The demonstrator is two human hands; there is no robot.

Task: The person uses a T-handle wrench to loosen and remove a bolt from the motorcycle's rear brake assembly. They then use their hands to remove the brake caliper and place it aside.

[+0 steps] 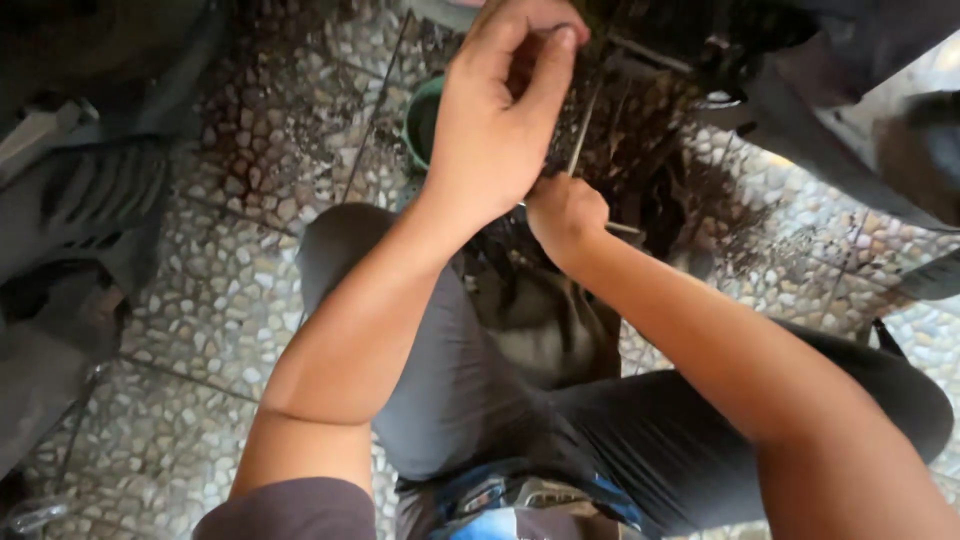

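With the work seemingly under way, the left hand [500,110] pinched fingers together above a thin metal rod [578,150], the right hand [565,215] fisted around its lower end, beside the green pot [420,120].

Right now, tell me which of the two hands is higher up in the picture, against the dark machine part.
The left hand: it reaches up to the dark machine part, fingers curled. The right hand sits lower, fisted around a thin metal tool.

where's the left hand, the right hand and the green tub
left hand [495,120], head view, back of the hand
right hand [565,212], head view, knuckles of the fist
green tub [420,120], head view, its rim
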